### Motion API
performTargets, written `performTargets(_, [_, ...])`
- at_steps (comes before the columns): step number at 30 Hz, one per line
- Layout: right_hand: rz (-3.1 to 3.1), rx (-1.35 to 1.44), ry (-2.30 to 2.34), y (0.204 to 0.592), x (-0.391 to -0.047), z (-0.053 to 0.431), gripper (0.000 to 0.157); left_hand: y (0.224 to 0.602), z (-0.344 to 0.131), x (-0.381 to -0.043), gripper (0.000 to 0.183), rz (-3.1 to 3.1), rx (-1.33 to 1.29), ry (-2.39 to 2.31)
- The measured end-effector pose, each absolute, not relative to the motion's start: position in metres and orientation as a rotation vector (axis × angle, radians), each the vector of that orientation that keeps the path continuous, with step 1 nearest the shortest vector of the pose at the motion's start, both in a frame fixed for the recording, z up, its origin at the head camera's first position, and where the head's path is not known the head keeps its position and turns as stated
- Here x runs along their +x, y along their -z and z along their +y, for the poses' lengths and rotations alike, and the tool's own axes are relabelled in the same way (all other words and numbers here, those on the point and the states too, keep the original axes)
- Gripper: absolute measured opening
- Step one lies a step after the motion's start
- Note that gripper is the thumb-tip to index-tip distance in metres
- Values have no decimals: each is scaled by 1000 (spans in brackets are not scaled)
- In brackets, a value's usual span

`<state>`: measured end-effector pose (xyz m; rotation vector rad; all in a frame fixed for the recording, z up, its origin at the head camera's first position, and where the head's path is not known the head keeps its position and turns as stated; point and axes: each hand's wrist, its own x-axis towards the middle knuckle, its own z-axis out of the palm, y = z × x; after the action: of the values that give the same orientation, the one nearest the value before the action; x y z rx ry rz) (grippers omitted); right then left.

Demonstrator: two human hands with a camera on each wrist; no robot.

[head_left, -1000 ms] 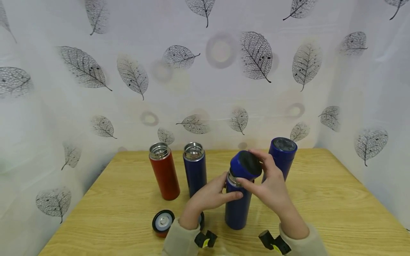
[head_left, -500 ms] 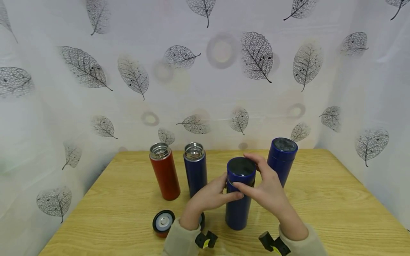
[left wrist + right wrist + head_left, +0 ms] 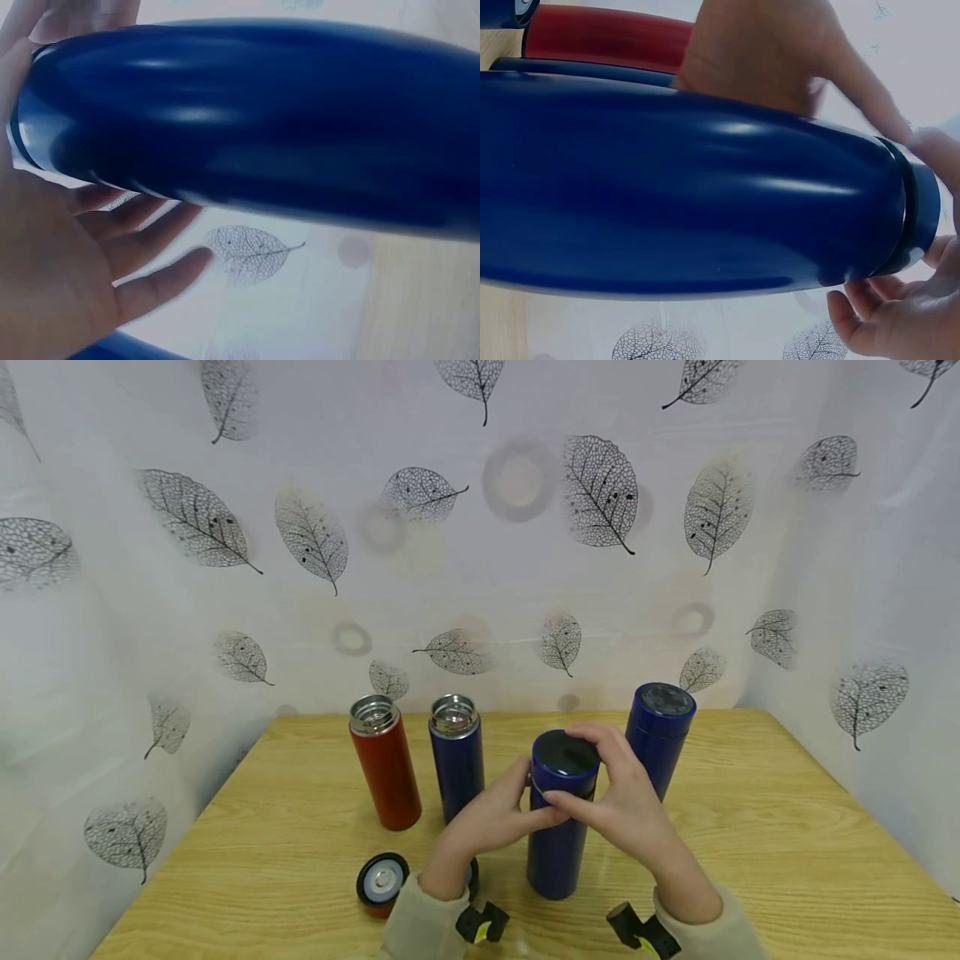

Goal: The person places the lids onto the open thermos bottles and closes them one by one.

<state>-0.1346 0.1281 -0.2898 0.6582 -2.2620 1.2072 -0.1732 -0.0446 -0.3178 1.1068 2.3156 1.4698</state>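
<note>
A blue thermos bottle (image 3: pixel 555 860) stands upright on the table in front of me, with a blue lid (image 3: pixel 564 753) with a dark glossy top sitting level on its mouth. My left hand (image 3: pixel 491 814) holds the bottle's upper body from the left, thumb in front and fingers behind. From the right, my right hand (image 3: pixel 630 806) grips the lid between thumb and fingers. A dark ring (image 3: pixel 909 191) shows between lid and body in the right wrist view. Parts of the left fingers are hidden behind the bottle.
A red bottle (image 3: pixel 386 768) and a dark blue bottle (image 3: pixel 457 760) stand lidless at back left. A capped blue bottle (image 3: pixel 662 731) stands behind my right hand. An upturned red lid (image 3: pixel 381 881) lies at front left; another lid (image 3: pixel 472 877) is mostly hidden by my left wrist.
The lid, tilted above the bottle's steel neck one second ago, has come down level onto it. My right fingers have since shifted slightly around the lid; the left hand has hardly moved.
</note>
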Motion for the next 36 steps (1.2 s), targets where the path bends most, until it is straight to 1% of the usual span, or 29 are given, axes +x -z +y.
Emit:
performTargets(6, [-2290, 661, -1197, 290, -135, 130, 56, 314, -42, -170, 60, 2372, 984, -1643])
performTargets(10, [-2278, 677, -1214, 290, -136, 133, 50, 309, -40, -167, 58, 2317, 973, -1740])
performTargets(15, [-2243, 759, -1269, 290, -138, 138, 44, 292, -40, -157, 53, 2275, 973, -1758])
performTargets(21, [-2246, 775, -1305, 288, -137, 139, 45, 286, -41, -153, 51, 2256, 958, -1759])
performTargets(30, [-2302, 560, -1269, 286, -136, 133, 53, 286, -41, -153, 52, 2228, 919, -1777])
performTargets(33, [-2294, 540, -1235, 289, -137, 130, 55, 296, -40, -160, 53, 2215, 932, -1788])
performTargets(36, [-2289, 556, -1240, 290, -137, 129, 53, 308, -40, -167, 53, 2212, 946, -1796])
